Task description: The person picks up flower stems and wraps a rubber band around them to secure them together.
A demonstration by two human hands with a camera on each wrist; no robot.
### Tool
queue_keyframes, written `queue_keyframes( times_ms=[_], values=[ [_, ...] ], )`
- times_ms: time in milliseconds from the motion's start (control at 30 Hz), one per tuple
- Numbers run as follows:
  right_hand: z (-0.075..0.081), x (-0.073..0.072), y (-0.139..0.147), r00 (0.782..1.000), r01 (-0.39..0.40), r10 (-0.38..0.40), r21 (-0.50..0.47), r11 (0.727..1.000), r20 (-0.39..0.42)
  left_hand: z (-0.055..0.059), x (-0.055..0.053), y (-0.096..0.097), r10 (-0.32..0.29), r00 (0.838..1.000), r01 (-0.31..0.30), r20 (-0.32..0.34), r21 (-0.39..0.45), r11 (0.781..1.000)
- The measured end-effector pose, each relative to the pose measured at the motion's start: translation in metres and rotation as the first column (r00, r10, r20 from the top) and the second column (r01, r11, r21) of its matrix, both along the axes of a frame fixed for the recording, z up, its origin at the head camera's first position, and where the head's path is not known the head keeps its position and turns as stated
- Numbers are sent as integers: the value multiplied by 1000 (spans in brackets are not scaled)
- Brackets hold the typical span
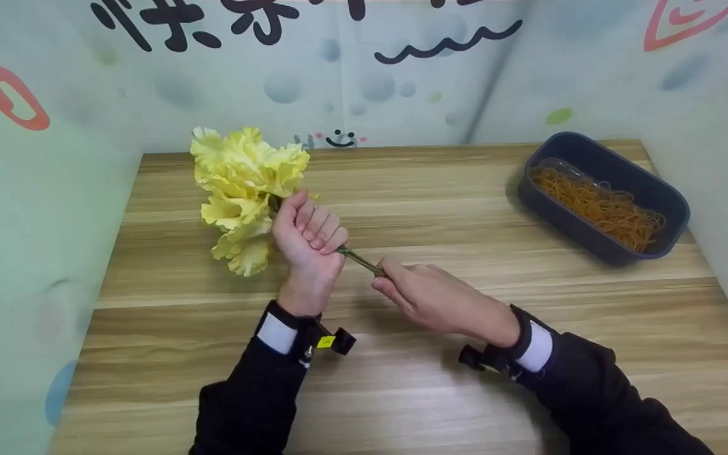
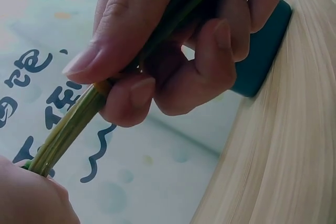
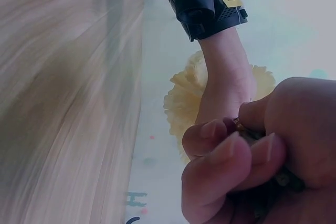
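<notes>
A bunch of yellow artificial-looking flowers (image 1: 244, 183) is held above the wooden table, its blooms at the upper left. My left hand (image 1: 310, 230) has its fingers curled round the stems just below the blooms. Farther down, my right hand (image 1: 446, 294) pinches the green stems (image 1: 361, 260) between thumb and fingers. In the left wrist view, a small orange band (image 2: 103, 85) shows on the stems at the right thumb; most of it is hidden by the fingers. The lower stem ends are largely covered by the right hand.
A dark blue box (image 1: 604, 249) stands at the table's right back, with many orange rubber bands (image 1: 598, 205) inside. Printed white panels (image 1: 364, 95) enclose the wood-grain table (image 1: 402, 398) at the back and sides.
</notes>
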State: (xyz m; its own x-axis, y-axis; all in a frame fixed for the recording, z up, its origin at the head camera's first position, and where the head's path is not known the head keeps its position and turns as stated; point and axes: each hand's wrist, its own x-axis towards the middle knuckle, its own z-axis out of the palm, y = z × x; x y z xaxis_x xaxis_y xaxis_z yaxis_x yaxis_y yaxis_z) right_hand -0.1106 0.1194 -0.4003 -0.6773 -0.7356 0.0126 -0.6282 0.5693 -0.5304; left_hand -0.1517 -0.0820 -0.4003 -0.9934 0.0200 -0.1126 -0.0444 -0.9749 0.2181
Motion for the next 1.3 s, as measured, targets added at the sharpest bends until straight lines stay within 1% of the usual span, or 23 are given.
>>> queue_keyframes(
  times_ms=[267,400,500,700,867,1000,1100,1167,1300],
  values=[
    [1,-1,1,1000,6,-6,3,1000,8,1,0,0,-24,1000,24,9,-9,1000],
    [4,-1,2,999,20,-20,-12,1000,37,4,0,0,-42,999,42,10,-22,999],
    [6,-2,3,998,34,-32,-26,999,53,7,0,-1,-55,998,55,-1,-32,998],
    [8,-3,5,999,38,-37,-59,998,30,13,0,-3,-74,997,73,-18,-35,997],
    [10,-3,5,998,55,-53,-78,995,35,15,0,-5,-72,997,72,-6,-34,997],
    [12,-2,5,996,76,-73,-72,994,50,16,0,-8,-47,999,47,9,-38,998],
    [12,-3,5,995,76,-72,-70,995,62,17,0,-9,-31,999,32,14,-49,998],
    [12,-4,5,995,73,-69,-68,995,69,17,0,-9,-33,999,33,16,-56,998],
    [13,-4,6,990,78,-69,-65,995,125,19,0,-8,-55,998,56,27,-57,997]
  ],
)
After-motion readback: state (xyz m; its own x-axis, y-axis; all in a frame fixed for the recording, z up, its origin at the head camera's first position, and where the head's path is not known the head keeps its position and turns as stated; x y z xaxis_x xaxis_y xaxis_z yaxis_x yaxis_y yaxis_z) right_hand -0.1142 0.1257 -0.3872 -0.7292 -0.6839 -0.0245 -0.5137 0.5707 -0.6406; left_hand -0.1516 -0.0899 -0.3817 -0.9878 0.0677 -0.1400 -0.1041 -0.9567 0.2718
